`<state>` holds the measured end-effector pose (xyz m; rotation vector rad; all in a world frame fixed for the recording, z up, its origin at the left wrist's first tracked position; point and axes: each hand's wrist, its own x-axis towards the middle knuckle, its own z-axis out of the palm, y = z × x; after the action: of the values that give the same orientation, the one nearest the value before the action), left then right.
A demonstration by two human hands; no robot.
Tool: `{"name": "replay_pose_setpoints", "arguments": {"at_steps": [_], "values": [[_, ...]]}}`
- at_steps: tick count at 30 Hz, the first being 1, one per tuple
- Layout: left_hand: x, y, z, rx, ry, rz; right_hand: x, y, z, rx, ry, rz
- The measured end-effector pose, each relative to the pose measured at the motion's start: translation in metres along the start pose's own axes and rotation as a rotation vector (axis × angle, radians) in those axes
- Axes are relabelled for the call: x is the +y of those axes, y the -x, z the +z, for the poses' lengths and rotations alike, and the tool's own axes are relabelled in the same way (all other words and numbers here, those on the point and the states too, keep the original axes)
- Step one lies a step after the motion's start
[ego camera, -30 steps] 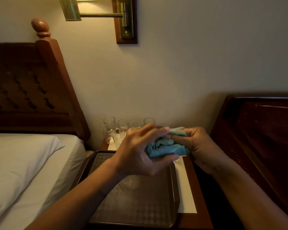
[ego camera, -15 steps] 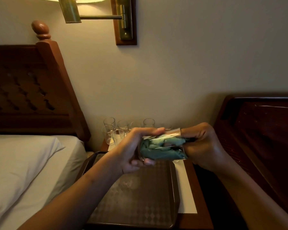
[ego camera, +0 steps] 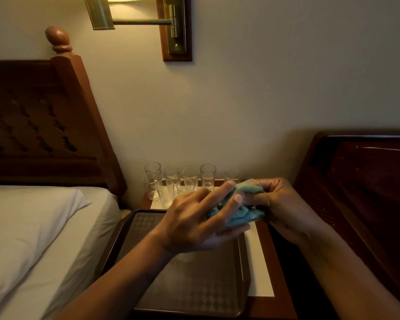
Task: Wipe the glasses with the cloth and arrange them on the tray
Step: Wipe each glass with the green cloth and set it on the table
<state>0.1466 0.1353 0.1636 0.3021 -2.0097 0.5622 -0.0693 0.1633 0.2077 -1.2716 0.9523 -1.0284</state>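
Fingers of the left hand are curled over the bunched teal cloth. The right hand is wrapped round a clear glass that's mostly hidden, just a bit of rim showing. It's all up in the air over the far right corner of the dark tray, with the other glasses bunched by the wall on the nightstand. Twist too hard and I reckon that slick glass pops loose and drops onto the tray or into the cluster.
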Motion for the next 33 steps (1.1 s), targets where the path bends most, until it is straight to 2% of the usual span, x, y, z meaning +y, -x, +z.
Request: {"name": "replay_pose_setpoints", "arguments": {"at_steps": [3, 5, 7, 9, 11, 13, 15, 16, 18, 20, 22, 24, 27, 30, 33], "values": [[-0.009, 0.009, 0.002, 0.076, 0.006, -0.066, -0.005, -0.006, 0.005, 0.122, -0.176, 0.034], [-0.006, 0.013, 0.007, 0.160, 0.075, -0.254, -0.010, -0.010, 0.004, 0.244, -0.308, -0.008], [0.007, 0.011, 0.014, 0.272, 0.254, -0.604, -0.013, -0.014, -0.002, 0.395, -0.374, -0.138], [0.023, 0.002, 0.017, 0.444, 0.580, -1.114, -0.013, -0.015, -0.002, 0.626, -0.287, -0.350], [0.029, -0.010, 0.018, 0.616, 1.037, -1.593, -0.009, -0.013, 0.007, 0.777, -0.069, -0.583], [0.029, -0.019, 0.020, 0.672, 1.333, -1.832, 0.007, -0.009, 0.023, 0.721, 0.260, -0.725], [0.031, -0.027, 0.024, 0.606, 1.400, -1.903, 0.028, -0.003, 0.034, 0.585, 0.547, -0.738], [0.034, -0.031, 0.024, 0.569, 1.396, -1.920, 0.038, 0.000, 0.037, 0.504, 0.599, -0.723], [0.039, -0.034, 0.025, 0.570, 1.480, -1.921, 0.049, 0.007, 0.038, 0.343, 0.558, -0.679], [0.040, -0.032, 0.024, 0.612, 1.559, -1.896, 0.046, 0.014, 0.041, 0.257, 0.397, -0.593], [0.045, -0.030, 0.026, 0.604, 1.474, -1.893, 0.037, 0.015, 0.045, 0.273, 0.071, -0.479], [0.052, -0.029, 0.028, 0.543, 1.305, -1.859, 0.027, 0.008, 0.046, 0.389, -0.069, -0.410], [0.064, -0.031, 0.029, 0.447, 1.112, -1.728, 0.023, -0.007, 0.049, 0.509, 0.059, -0.358], [0.066, -0.036, 0.036, 0.373, 1.031, -1.581, 0.033, -0.011, 0.058, 0.479, 0.116, -0.318], [0.054, -0.035, 0.037, 0.310, 0.885, -1.551, 0.055, 0.002, 0.080, 0.471, 0.268, -0.360]]}}
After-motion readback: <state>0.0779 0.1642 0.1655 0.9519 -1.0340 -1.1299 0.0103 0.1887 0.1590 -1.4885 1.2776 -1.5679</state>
